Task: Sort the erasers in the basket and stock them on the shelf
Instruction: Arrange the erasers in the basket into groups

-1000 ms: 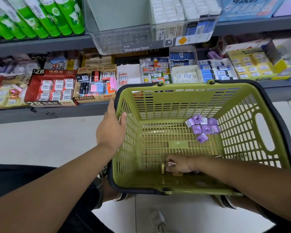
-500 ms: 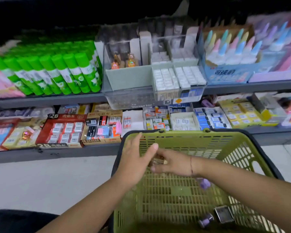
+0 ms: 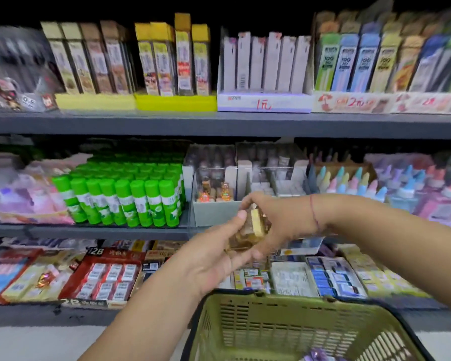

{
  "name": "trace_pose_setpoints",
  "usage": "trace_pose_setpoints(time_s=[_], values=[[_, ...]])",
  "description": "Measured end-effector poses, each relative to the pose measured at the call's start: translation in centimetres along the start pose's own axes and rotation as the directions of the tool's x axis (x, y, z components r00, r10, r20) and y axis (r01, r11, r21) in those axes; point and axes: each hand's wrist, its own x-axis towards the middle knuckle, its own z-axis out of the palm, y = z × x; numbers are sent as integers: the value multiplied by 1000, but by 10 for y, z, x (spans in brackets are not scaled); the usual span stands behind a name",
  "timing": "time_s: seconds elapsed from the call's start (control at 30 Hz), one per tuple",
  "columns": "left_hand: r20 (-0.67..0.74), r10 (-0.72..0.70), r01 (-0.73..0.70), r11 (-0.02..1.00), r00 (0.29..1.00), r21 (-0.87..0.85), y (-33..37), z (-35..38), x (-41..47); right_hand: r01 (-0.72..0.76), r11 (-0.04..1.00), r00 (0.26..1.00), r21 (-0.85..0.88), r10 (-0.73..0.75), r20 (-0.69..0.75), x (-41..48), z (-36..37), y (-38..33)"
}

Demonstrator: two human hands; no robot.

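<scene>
- Head view: the left hand (image 3: 214, 259) cupped some brown and yellow erasers (image 3: 248, 230) from below, fingers curled round them.
- The right hand (image 3: 279, 220) pinched them from above.
- They were in front of the shelf (image 3: 102, 231), above the basket (image 3: 271, 300).
- Purple erasers (image 3: 315, 355) lay in the basket.
- I think 1 eraser could slip and fall, because 2 hands shared a loose bunch.

Legible markings: red handwritten "1元" on the white cardboard display tray (image 3: 264, 103); "2元" on the patterned cardboard tray front (image 3: 354, 102); "100" on the tall pastel boxes (image 3: 349, 60); "2B" on the red cardboard eraser carton (image 3: 95, 251).
</scene>
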Motion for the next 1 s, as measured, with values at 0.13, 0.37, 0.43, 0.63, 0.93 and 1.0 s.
trace_pose_setpoints(time_s=[0.13, 0.37, 0.43, 0.63, 0.93, 1.0], values=[[-33, 8, -12, 990, 999, -137, 14, 1, 2, 31, 999, 999, 34, -30, -21, 11, -16, -5], [-207, 134, -188, 944, 969, -270, 44, -14, 3, 156, 971, 937, 183, -87, -337, 42, -36, 6], [-237, 133, -202, 934, 962, -296, 48, -18, 3, 0, 994, 885, -110, -51, -463, 59, -47, 14], [-266, 145, -226, 925, 953, -306, 54, -25, 4, -213, 818, 895, -534, -56, -443, 115, -53, 27], [-287, 160, -250, 916, 944, -313, 60, -35, 6, -138, 762, 905, -633, -163, -393, 141, -36, 47], [-293, 164, -255, 917, 942, -307, 59, -36, 6, -130, 767, 909, -628, -160, -384, 141, -34, 49]])
